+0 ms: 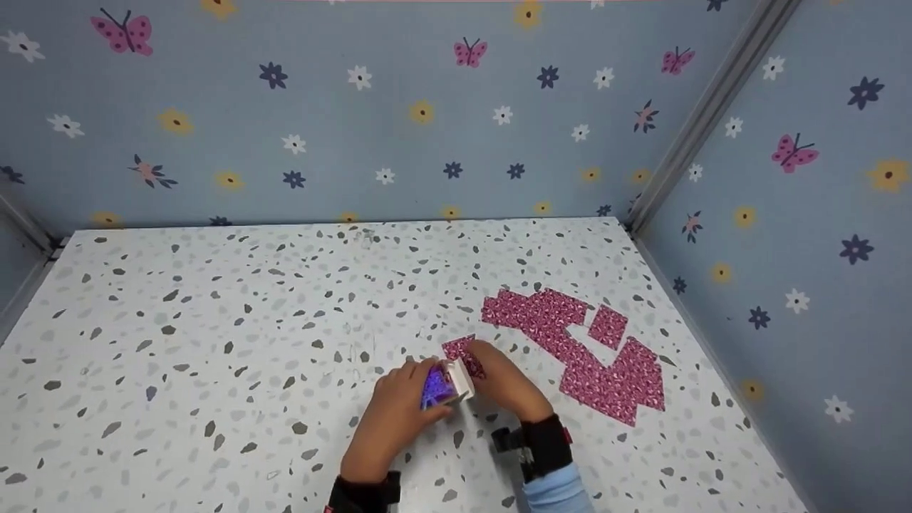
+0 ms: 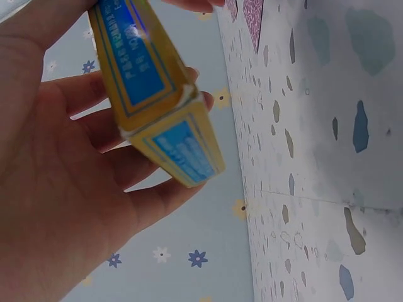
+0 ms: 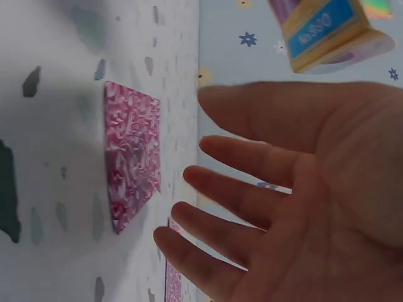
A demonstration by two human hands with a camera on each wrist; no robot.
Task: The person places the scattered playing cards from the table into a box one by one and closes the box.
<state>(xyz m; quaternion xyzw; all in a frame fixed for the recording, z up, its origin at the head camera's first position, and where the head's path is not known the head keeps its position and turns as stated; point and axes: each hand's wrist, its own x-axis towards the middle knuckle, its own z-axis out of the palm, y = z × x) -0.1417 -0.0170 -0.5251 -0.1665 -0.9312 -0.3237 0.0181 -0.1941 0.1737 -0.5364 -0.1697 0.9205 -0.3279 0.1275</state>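
My left hand (image 1: 399, 410) grips a small playing card box (image 1: 439, 385), its thumb on one side and fingers on the other. The box (image 2: 151, 75) shows gold sides with blue printed panels in the left wrist view. In the head view its face shines purple, and a white flap stands out at the end toward my right hand (image 1: 506, 385). That right hand (image 3: 283, 170) has its fingers extended and spread, with nothing between them. A pink patterned playing card (image 3: 133, 148) lies on the table beside its fingertips, partly hidden behind the hand in the head view.
Several pink patterned cards (image 1: 548, 320) lie face down, overlapping in a spread to the right, one single card (image 1: 608, 327) slightly apart. The speckled white table (image 1: 214, 320) meets floral blue panels (image 1: 356, 107) at the back and right.
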